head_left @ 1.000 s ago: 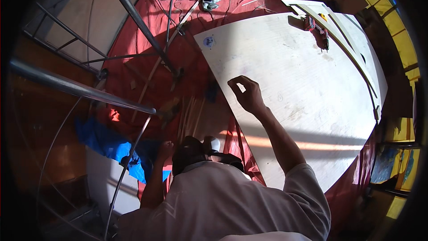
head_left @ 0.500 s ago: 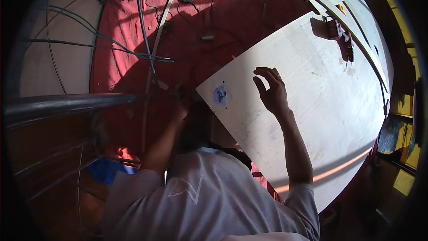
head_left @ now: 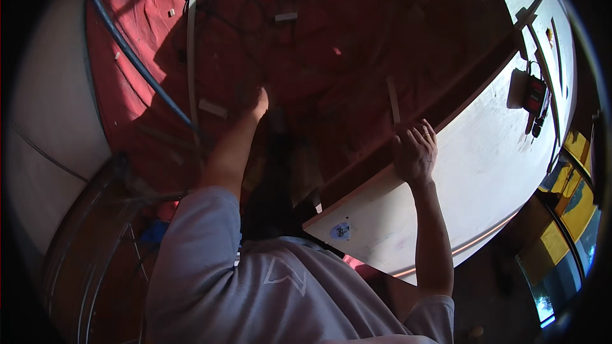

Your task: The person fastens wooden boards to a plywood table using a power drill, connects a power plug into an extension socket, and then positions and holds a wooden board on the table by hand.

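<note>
My right hand (head_left: 417, 146) rests on the near left edge of a large white board (head_left: 473, 172), its fingers curled over the edge. A round blue mark shows near that board's corner, and a red and black power tool (head_left: 535, 95) lies on its top at the right. My left hand (head_left: 258, 103) is stretched forward over the red floor sheet (head_left: 331, 44), left of the board; its fingers are hidden in shade and behind the wrist, so I cannot tell what it touches.
A dark metal tube (head_left: 134, 57) and a long wooden strip (head_left: 192, 38) lie across the left. A pale panel (head_left: 51, 114) and thin metal framework (head_left: 108, 248) stand at far left. Cables and small pale pieces are scattered on the sheet. Yellow panels (head_left: 567, 229) border the right.
My view has shifted toward the red sheet. My right hand has come from above the board's face onto its edge and closed over it. My left arm now stretches further forward.
</note>
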`<state>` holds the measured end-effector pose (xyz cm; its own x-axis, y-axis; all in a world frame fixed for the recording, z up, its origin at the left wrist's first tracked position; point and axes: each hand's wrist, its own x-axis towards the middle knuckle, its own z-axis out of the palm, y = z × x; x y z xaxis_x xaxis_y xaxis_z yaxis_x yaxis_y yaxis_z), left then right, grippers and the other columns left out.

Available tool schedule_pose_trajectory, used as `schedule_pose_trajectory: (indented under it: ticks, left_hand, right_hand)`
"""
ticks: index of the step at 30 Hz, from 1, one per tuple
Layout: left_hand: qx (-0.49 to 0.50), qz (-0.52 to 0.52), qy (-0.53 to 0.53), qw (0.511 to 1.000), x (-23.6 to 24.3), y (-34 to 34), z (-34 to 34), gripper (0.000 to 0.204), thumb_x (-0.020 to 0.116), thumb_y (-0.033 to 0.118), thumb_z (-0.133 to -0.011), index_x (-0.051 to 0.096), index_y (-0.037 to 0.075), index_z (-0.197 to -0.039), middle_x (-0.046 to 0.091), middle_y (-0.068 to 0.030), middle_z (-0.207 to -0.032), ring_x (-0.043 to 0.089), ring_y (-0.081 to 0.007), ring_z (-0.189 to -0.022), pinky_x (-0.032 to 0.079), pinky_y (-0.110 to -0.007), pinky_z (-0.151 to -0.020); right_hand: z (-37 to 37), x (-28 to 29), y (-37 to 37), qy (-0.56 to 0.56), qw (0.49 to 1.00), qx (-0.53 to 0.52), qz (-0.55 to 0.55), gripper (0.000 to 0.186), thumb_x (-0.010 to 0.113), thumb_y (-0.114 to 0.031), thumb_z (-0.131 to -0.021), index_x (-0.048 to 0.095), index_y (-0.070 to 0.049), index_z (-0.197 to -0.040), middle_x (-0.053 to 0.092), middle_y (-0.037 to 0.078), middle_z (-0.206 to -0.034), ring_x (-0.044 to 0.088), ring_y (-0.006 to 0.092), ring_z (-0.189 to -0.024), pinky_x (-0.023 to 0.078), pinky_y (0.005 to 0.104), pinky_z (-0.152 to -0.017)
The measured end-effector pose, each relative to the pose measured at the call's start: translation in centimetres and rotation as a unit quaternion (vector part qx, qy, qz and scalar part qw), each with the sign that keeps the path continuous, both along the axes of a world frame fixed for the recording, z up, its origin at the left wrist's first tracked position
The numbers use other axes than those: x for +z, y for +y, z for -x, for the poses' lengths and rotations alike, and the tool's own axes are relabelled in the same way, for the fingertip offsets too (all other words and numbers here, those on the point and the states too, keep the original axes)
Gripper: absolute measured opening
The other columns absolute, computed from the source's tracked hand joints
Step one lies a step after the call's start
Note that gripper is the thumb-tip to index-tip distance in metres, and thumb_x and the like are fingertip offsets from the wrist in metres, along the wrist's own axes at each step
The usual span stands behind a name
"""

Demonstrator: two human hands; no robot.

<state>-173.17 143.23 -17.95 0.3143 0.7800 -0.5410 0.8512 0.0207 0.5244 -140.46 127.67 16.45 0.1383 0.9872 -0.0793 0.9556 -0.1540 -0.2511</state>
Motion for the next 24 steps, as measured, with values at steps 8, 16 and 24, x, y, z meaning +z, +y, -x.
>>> schedule_pose_trajectory:
  ticks: [8, 16, 24]
  left_hand:
    - [-0.016, -0.012, 0.014, 1.000, -9.9, 7.3, -3.7, 0.036, 0.057, 0.027, -0.081, 0.058, -0.001, -0.104, 0.063, -0.0240, -0.102, 0.062, -0.0373, -0.096, 0.047, -0.047, -0.081]
    - [-0.052, -0.068, 0.040, 0.996, -21.6, 13.0, -7.8, 0.037, 0.052, 0.024, -0.084, 0.056, -0.001, -0.111, 0.062, -0.0232, -0.106, 0.061, -0.0397, -0.097, 0.047, -0.050, -0.083]
    - [-0.173, -0.361, 0.073, 0.914, -32.2, 15.0, -6.0, 0.041, 0.050, 0.019, -0.084, 0.052, -0.002, -0.120, 0.061, -0.0218, -0.111, 0.060, -0.0380, -0.100, 0.046, -0.050, -0.086]
  right_hand:
    - [-0.3, 0.8, 1.1, 0.032, 0.998, -0.003, 0.049, 0.017, 0.055, -0.019, -0.083, 0.067, -0.010, -0.090, 0.068, 0.006, -0.094, 0.063, 0.0237, -0.094, 0.040, 0.0433, -0.096]
    - [-0.7, 2.0, 0.5, -0.009, 0.984, 0.016, 0.178, 0.037, 0.037, -0.033, -0.088, 0.065, -0.010, -0.093, 0.068, 0.006, -0.095, 0.062, 0.0261, -0.093, 0.036, 0.0487, -0.098]
    - [-1.1, 1.8, -0.1, -0.021, 0.955, 0.061, 0.290, 0.038, 0.031, -0.031, -0.090, 0.060, -0.010, -0.103, 0.066, 0.010, -0.099, 0.059, 0.0294, -0.096, 0.035, 0.0526, -0.097]
